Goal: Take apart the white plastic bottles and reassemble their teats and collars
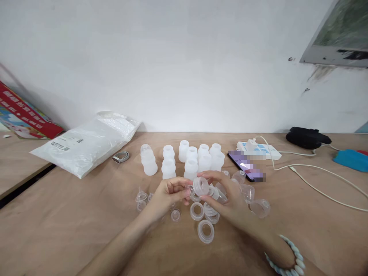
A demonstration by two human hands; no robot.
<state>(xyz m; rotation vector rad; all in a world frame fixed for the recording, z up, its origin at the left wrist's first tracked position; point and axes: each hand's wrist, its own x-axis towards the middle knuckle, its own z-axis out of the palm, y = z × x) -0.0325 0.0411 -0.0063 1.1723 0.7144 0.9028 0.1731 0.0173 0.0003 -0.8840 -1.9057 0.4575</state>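
In the middle of the table, my left hand [172, 191] pinches a small clear bottle nipple [190, 189]. Right beside it, my right hand [227, 195] grips a translucent screw ring [201, 186] between thumb and fingers, its threaded side showing. The nipple and the ring are close together; whether they touch I cannot tell. Below my hands lie several loose screw rings [206, 231], some piled up. Several clear nipples [141, 196] are near my left forearm, one nipple [175, 215] lying apart. Clear domed caps [260, 208] lie past my right hand, partly hidden by it.
White ribbed bottles [168, 167] stand in a group behind my hands; one bottle at the left [150, 165] wears a clear cap. Around them are a grey wristband [120, 156], a white plastic package [86, 142], a phone [245, 166], a power strip [270, 151] with cables, and a black pouch [307, 137].
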